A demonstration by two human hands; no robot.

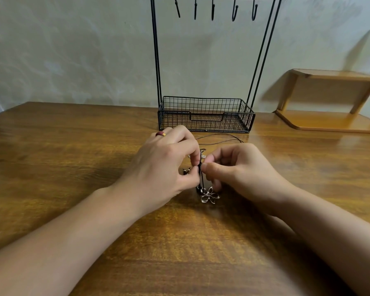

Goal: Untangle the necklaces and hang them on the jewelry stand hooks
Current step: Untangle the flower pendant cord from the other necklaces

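Table (73, 159): wooden, bears everything.
Stand (205, 116): black wire, basket base at the back, hooks (234, 11) bare.
Left hand (165, 165): ringed, pinching the dark cords.
Right hand (239, 167): pinching the same cords.
Necklaces (201, 167): tangled between both hands, near the stand.
Flower pendant (209, 195): on the table.

A wooden table (51, 159) meets a pale wall (73, 50); a small wooden shelf (329, 99), seemingly wall-mounted, sits right.
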